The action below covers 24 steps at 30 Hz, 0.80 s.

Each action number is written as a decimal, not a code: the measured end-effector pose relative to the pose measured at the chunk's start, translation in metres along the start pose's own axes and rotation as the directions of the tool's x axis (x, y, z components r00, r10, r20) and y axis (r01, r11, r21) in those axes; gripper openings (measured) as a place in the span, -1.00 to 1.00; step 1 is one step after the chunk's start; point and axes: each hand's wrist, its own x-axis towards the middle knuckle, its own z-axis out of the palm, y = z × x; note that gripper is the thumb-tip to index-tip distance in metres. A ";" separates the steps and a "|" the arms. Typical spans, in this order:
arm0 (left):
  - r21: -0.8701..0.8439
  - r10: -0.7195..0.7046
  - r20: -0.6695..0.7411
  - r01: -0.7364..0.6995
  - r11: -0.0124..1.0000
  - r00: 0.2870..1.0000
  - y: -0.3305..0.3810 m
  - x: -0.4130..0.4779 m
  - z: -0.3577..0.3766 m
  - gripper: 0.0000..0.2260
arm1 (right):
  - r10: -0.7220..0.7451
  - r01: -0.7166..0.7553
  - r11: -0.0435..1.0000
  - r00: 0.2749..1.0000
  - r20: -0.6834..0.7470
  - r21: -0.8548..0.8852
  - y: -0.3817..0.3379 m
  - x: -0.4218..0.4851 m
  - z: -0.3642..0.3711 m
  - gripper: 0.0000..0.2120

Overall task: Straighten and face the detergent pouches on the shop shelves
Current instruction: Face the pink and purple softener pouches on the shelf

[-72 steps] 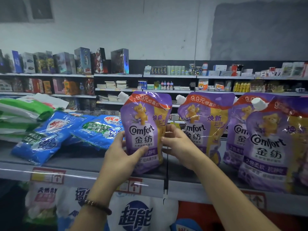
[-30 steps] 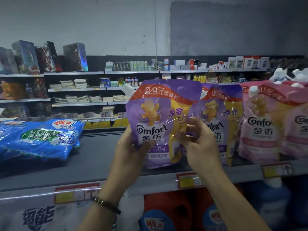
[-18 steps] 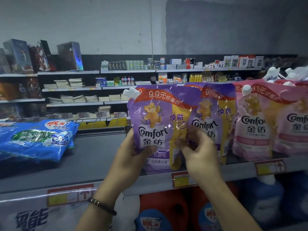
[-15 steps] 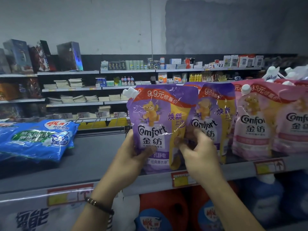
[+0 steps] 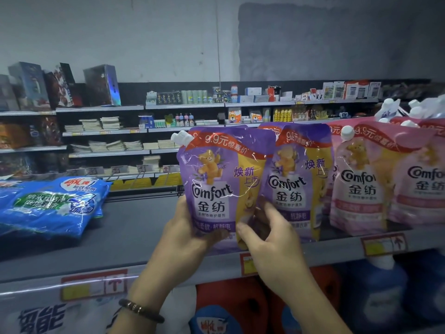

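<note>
Bare shelf (image 5: 134, 232) lies open between the blue bags (image 5: 53, 206) at left and the held purple pouch (image 5: 216, 189). To its right, a second purple pouch (image 5: 296, 184) and pink pouches (image 5: 356, 184) stand packed together.

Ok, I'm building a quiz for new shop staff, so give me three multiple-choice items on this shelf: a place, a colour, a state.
1. The blue detergent bags lie: A in a basket; B left of the held purple Comfort pouch; C on hooks.
2. The held pouch's spout cap is: A red; B black; C white.
3. The held pouch is: A gripped by both hands, label forward; B lying flat; C untouched.
Key: B, they lie toward the shelf's left; C, its corner cap is white; A, left hand and right hand grip its lower part.
</note>
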 end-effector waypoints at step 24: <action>0.108 -0.068 -0.315 0.107 0.988 0.947 0.025 -0.024 -0.003 -0.57 | 0.015 -0.019 0.994 0.999 0.032 0.109 -0.004 -0.025 -0.024 -0.65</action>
